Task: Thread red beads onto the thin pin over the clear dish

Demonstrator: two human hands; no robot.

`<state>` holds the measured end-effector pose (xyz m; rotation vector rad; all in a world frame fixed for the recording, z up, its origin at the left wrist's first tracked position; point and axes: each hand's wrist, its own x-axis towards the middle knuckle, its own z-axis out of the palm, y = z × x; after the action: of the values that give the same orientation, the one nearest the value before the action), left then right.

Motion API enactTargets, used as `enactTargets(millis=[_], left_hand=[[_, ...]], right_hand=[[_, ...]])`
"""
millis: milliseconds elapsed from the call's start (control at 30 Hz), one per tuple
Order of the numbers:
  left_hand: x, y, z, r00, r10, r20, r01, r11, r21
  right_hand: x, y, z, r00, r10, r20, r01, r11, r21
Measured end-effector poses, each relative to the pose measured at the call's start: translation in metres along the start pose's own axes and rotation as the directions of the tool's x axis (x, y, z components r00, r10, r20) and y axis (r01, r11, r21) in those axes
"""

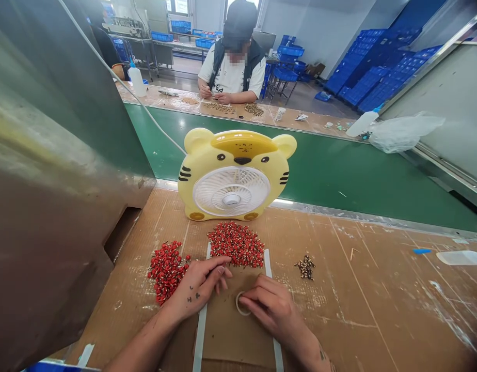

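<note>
My left hand reaches to the near edge of a pile of small red and gold pieces. Its index finger stretches out apart from the thumb, and I see nothing held in it. Closed at the fingertips, my right hand grips a thin pale ring above a brown sheet. White tape strips run along the sheet's sides. Partly behind my left hand lies a second heap of red pieces. A small cluster of dark and gold pieces lies beyond my right hand.
A yellow animal-shaped fan stands behind the red pile. A large metal housing rises at the left. Beyond the green belt, a co-worker sits at another bench. A translucent white item lies at the right.
</note>
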<state>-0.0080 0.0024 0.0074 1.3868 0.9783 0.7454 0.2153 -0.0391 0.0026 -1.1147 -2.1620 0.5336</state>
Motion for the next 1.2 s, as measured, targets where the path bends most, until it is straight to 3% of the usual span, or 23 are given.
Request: enactTargets(millis=[167, 400, 633, 767, 933, 1067, 1200], left_hand=[[-0.002, -0.004, 0.003, 0.996, -0.064, 0.055, 0.077, 0.955, -0.286], [0.001, -0.01, -0.001, 0.992, -0.119, -0.034, 0.094, 0.904, -0.416], [0.001, -0.007, 0.001, 0.989, -0.121, 0.083, 0.147, 0.822, -0.55], [0.001, -0.008, 0.001, 0.986, -0.147, 0.081, 0.167, 0.825, -0.541], [0.002, -0.012, -0.001, 0.992, -0.113, -0.056, 0.086, 0.93, -0.357], [0.003, -0.009, -0.001, 0.985, -0.154, -0.077, 0.128, 0.953, -0.275], [0.003, -0.004, 0.0, 0.981, -0.178, -0.082, 0.151, 0.953, -0.263]], right_hand=[[-0.005, 0.003, -0.001, 1.0, -0.006, 0.007, 0.006, 0.999, -0.032], [-0.01, 0.004, -0.001, 0.999, -0.043, -0.004, 0.043, 0.999, -0.021], [-0.006, 0.005, -0.004, 0.998, -0.06, 0.023, 0.06, 0.998, -0.033], [-0.007, 0.007, -0.003, 0.998, -0.032, 0.06, 0.033, 0.999, -0.016], [-0.005, 0.007, -0.009, 0.997, -0.023, 0.074, 0.021, 0.999, 0.026], [0.004, 0.003, -0.024, 0.994, 0.091, -0.057, -0.08, 0.981, 0.177], [0.017, -0.004, -0.029, 0.956, 0.201, -0.214, -0.141, 0.953, 0.269]])
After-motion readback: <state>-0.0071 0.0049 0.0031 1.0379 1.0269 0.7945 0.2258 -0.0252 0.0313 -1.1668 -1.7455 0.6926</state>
